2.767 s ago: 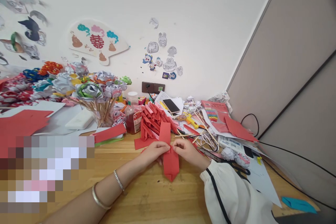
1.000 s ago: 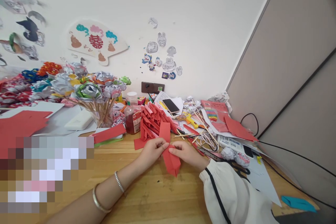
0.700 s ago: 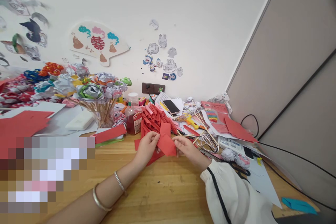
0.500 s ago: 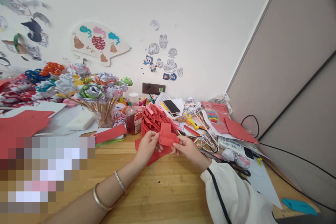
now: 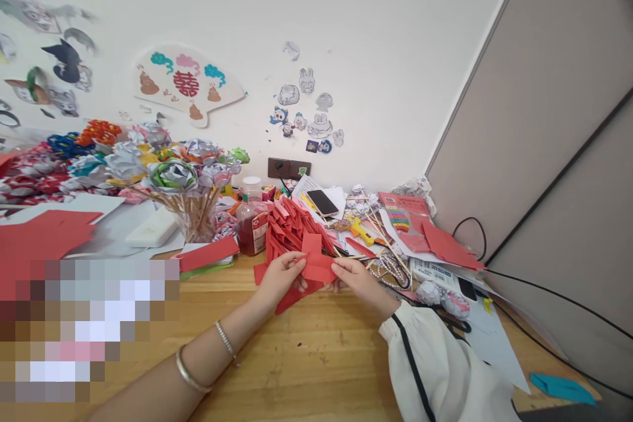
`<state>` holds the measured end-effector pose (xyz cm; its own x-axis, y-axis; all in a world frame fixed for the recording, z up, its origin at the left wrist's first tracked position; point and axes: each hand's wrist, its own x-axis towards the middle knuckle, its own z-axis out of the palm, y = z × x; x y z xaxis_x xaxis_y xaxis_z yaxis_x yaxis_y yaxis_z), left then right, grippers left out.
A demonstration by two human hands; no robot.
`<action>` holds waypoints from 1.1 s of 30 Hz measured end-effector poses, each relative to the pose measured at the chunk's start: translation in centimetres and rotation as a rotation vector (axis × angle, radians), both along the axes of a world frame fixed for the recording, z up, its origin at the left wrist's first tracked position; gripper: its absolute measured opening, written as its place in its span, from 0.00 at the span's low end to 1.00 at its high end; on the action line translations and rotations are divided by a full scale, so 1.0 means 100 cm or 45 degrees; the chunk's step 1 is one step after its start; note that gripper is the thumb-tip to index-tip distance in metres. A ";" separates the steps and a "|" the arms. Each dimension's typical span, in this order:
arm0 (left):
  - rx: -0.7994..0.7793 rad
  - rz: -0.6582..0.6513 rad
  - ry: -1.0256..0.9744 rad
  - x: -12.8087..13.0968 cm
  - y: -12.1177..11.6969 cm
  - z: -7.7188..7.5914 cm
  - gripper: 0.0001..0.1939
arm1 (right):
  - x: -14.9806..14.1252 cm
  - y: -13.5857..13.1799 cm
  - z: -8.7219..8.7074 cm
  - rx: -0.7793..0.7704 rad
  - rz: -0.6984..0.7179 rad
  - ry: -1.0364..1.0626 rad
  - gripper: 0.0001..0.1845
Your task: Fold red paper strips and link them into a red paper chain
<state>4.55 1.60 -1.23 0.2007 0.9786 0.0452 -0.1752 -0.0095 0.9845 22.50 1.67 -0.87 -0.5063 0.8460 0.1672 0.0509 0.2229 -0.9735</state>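
Note:
Between my two hands a small piece of red paper (image 5: 318,268) is held up over the table, with a crease running across it. My left hand (image 5: 285,275) pinches its left edge between thumb and fingers. At the right edge my right hand (image 5: 352,278) has a similar pinch, its lower fingers tucked behind the paper. Right behind lies a pile of folded red paper strips (image 5: 291,221). Beneath my hands, more red paper (image 5: 291,300) rests flat on the wood.
Left of the pile stand a jar of dark red liquid (image 5: 252,221) and a cup of paper flowers on sticks (image 5: 198,217). To the right are a phone (image 5: 323,202), a yellow glue gun (image 5: 362,231), a bead string (image 5: 390,271) and scissors (image 5: 452,320). A blue paper piece (image 5: 562,388) lies near the right edge.
Both hands have dipped slightly with the red paper. The fingers of my right hand have shifted to the paper's upper right edge; the left keeps its pinch.

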 end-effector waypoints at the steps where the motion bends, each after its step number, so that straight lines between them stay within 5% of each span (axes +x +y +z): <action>1: -0.018 -0.017 -0.023 0.000 0.000 0.001 0.17 | 0.000 0.001 0.000 -0.009 0.000 0.022 0.18; 14: -0.010 -0.064 -0.138 -0.005 -0.003 0.007 0.14 | 0.000 -0.003 0.003 -0.100 -0.048 0.241 0.19; 28: -0.085 -0.078 -0.041 -0.001 -0.006 0.008 0.14 | 0.004 -0.001 0.001 0.344 -0.250 -0.109 0.12; 33: 0.021 -0.044 0.101 0.003 -0.007 0.006 0.15 | 0.004 -0.005 0.005 0.306 -0.200 -0.127 0.11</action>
